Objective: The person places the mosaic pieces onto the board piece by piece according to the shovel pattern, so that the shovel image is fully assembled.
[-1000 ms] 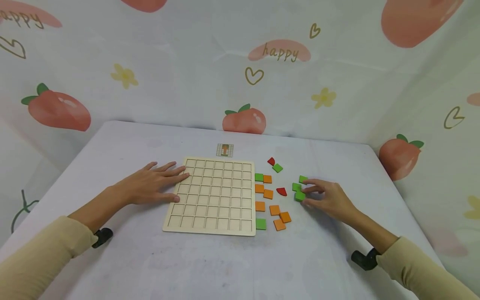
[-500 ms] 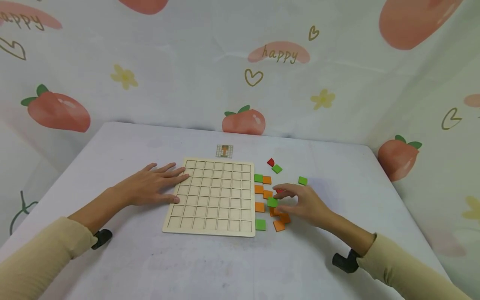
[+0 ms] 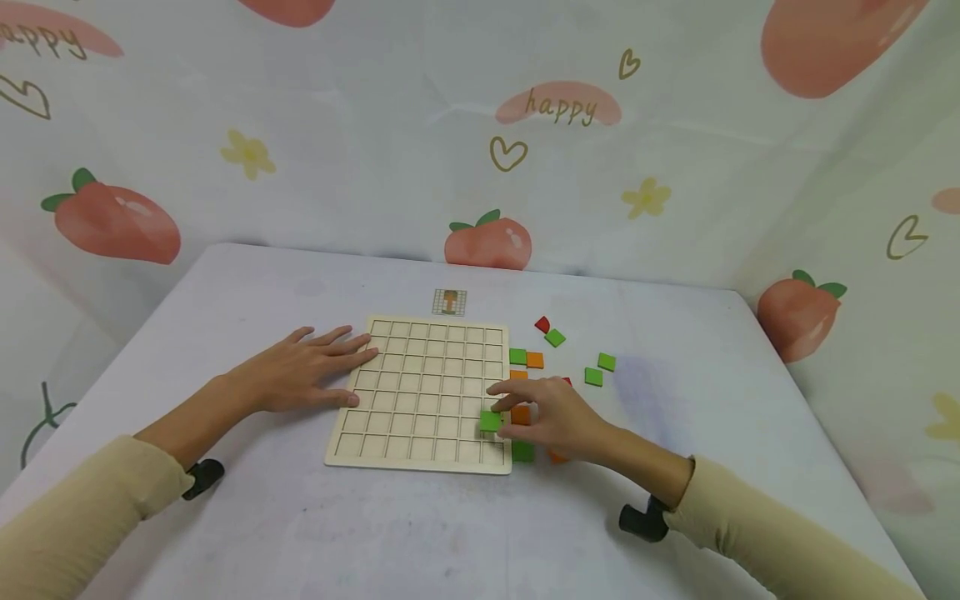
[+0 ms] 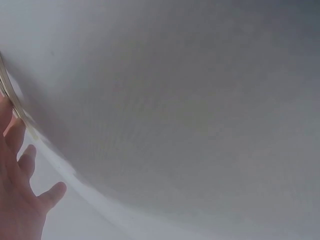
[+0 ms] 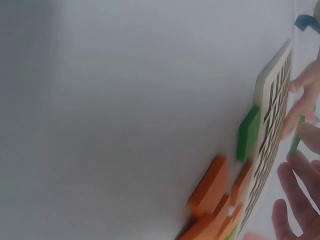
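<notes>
A pale wooden grid board point(image 3: 420, 384) lies on the white table, its square cells bare. My left hand point(image 3: 303, 372) rests on the board's left edge with fingers spread; the left wrist view shows those fingers point(image 4: 26, 162) at the rim. Over the board's lower right cells, my right hand point(image 3: 558, 417) pinches a green square tile point(image 3: 491, 422) between thumb and fingers. In the right wrist view the same tile point(image 5: 297, 136) is held edge-on. Orange tiles point(image 3: 520, 414) beside the board are partly hidden under the right hand.
Along the board's right side lie a green tile point(image 3: 517, 357) and an orange tile point(image 3: 535, 360). Farther right are two green tiles point(image 3: 593, 377). A red quarter-round piece point(image 3: 542, 324) touches another green tile point(image 3: 555, 337). A small printed grid card point(image 3: 449, 302) lies behind the board.
My right hand has picked up a green tile from the cluster at the right and carried it left across the orange tiles to above the board. The left hand stays in place.
</notes>
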Tool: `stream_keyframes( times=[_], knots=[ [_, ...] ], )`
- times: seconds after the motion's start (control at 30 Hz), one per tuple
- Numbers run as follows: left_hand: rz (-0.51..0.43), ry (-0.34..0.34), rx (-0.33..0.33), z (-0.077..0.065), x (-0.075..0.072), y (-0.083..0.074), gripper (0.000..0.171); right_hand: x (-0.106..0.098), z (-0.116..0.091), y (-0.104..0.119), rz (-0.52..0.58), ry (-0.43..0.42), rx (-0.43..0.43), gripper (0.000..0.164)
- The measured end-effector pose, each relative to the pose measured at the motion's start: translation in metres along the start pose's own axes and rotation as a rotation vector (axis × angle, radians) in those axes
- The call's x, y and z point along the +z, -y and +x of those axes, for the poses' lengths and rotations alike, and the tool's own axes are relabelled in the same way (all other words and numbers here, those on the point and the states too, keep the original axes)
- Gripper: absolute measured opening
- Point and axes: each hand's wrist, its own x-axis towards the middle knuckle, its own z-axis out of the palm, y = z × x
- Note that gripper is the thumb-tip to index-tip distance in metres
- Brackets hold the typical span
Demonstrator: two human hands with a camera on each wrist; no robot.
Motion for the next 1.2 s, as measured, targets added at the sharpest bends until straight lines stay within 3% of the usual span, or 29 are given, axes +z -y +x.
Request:
stream_keyframes(
  times=[0.33, 0.53, 0.8, 1.2],
  knots=[
    [-0.007, -0.005, -0.002, 0.000, 0.001, 0.000, 0.074, 0.020, 0.016, 0.013, 0.000, 0.037, -0.123, 0.043],
    [-0.005, -0.008, -0.001, 0.000, 0.003, 0.001, 0.074, 0.030, 0.022, 0.021, -0.071, 0.057, -0.124, 0.043],
    [-0.008, -0.008, -0.005, 0.000, 0.002, 0.000, 0.073, 0.037, 0.027, 0.027, -0.118, 0.115, -0.055, 0.039],
    [-0.008, 0.001, -0.016, 0.000, 0.000, -0.001, 0.074, 0.043, 0.027, 0.026, -0.158, 0.102, -0.089, 0.041]
  ],
)
